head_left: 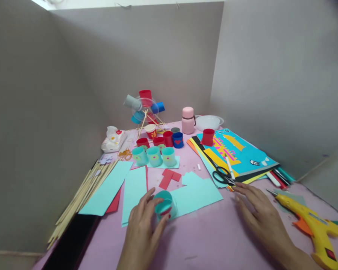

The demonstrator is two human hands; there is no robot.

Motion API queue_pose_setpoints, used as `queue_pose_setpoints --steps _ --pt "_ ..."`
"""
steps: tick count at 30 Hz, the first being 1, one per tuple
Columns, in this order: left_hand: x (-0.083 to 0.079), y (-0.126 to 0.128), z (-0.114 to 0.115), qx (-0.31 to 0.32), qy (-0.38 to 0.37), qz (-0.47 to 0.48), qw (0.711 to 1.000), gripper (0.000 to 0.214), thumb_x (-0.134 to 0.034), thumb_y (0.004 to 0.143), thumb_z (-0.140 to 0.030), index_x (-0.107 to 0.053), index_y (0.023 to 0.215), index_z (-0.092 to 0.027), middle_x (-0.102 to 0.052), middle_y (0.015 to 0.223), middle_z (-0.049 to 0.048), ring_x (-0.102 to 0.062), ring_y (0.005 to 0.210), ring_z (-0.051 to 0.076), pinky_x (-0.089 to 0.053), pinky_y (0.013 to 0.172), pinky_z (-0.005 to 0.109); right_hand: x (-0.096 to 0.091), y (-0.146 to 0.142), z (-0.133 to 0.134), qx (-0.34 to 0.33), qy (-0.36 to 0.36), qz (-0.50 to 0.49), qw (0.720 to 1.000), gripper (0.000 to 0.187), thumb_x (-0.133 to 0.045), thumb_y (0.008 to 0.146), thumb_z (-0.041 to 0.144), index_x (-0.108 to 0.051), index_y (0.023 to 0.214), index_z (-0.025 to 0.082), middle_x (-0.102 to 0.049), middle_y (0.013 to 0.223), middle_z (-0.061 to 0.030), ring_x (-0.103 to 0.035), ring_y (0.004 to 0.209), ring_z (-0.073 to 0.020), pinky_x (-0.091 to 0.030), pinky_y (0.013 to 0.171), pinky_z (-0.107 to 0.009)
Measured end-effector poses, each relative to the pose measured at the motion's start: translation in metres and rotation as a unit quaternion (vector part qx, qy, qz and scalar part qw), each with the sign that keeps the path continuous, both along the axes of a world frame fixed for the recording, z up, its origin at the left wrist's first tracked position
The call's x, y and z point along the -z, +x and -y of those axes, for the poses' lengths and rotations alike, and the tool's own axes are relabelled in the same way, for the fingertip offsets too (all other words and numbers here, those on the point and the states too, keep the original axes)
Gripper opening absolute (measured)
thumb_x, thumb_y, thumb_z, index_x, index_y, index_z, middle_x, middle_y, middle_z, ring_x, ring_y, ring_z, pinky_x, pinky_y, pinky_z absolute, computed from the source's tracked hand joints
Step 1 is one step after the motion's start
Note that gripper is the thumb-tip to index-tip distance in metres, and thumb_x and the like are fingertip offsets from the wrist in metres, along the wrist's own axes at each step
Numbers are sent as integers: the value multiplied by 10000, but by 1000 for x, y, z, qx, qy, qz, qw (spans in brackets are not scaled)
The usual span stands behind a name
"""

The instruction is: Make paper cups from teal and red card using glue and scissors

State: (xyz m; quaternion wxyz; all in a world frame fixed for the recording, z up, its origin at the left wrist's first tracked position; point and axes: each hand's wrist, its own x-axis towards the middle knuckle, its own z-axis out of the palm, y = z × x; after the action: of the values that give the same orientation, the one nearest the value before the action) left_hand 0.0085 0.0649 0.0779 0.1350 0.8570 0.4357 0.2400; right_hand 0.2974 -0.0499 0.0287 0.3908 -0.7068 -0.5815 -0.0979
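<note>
My left hand [145,223] is closed around a small turquoise paper cup [166,204] at the front of the table, fingers at its left rim and thumb at its front. A bit of red shows low on the cup. Under and behind it lies a turquoise paper sheet [197,197] with a cut-out edge. My right hand [259,213] is open, fingers stretched toward small colored scraps [230,188] by the tips of the black-handled scissors [224,176]. Whether the fingertips touch the scraps, I cannot tell. Red paper pieces [169,178] lie beyond the cup.
Right, a yellow glue gun [307,217] points inward. Decorated turquoise cups [154,156] stand mid-table, before a small wheel model [146,105]. A pink thermos [188,120] stands behind. Left are turquoise strips [109,187], wooden sticks [79,198] and a tissue pack [112,140].
</note>
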Motion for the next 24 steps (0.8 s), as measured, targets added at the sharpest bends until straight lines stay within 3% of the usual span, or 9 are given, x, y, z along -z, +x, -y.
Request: queue_pose_setpoints --steps 3,8,14,17,21,24 --pt "0 -6 0 4 -13 -7 1000 279 -475 882 -389 -552 1132 -294 -482 1368 115 -514 1219 285 -489 927 511 -3 4 0 1 -10 12 1000 239 -439 915 274 -604 1061 181 -653 1083 -123 -579 1028 -291 -462 864 -470" --pt "-6 -5 1 27 -39 -19 999 193 -444 906 -320 -632 935 -290 -536 1320 85 -548 1192 254 -512 911 432 -6 8 0 0 -29 13 999 227 -438 918 289 -598 1057 206 -649 1099 -115 -593 1024 -289 -468 864 -470" --pt "-1 -1 -3 33 -2 -12 999 169 -465 897 -283 -634 904 -287 -599 1253 76 -599 1116 247 -540 859 414 -1 2 -4 -9 -46 7 999 233 -443 914 313 -593 1072 231 -648 1117 -104 -590 1042 -290 -480 865 -486" --pt "2 -4 -3 37 13 -15 999 165 -492 886 -300 -604 1007 -302 -596 1268 71 -602 1122 244 -544 872 415 2 1 -5 -5 -60 4 998 238 -442 906 317 -590 1075 238 -653 1115 -102 -594 1040 -293 -493 853 -500" --pt "3 -8 -3 30 43 2 999 443 -571 845 -355 -432 1264 -322 -524 1363 88 -556 1198 246 -536 911 398 6 6 -3 0 -76 9 997 247 -458 895 354 -593 1082 264 -662 1123 -84 -601 1039 -295 -514 840 -505" --pt "5 -11 -5 18 47 23 999 558 -610 814 -388 -369 1314 -329 -523 1364 98 -547 1209 258 -534 916 390 7 13 -2 -2 -69 17 997 256 -465 890 384 -596 1080 274 -671 1105 -78 -616 1012 -295 -530 822 -490"
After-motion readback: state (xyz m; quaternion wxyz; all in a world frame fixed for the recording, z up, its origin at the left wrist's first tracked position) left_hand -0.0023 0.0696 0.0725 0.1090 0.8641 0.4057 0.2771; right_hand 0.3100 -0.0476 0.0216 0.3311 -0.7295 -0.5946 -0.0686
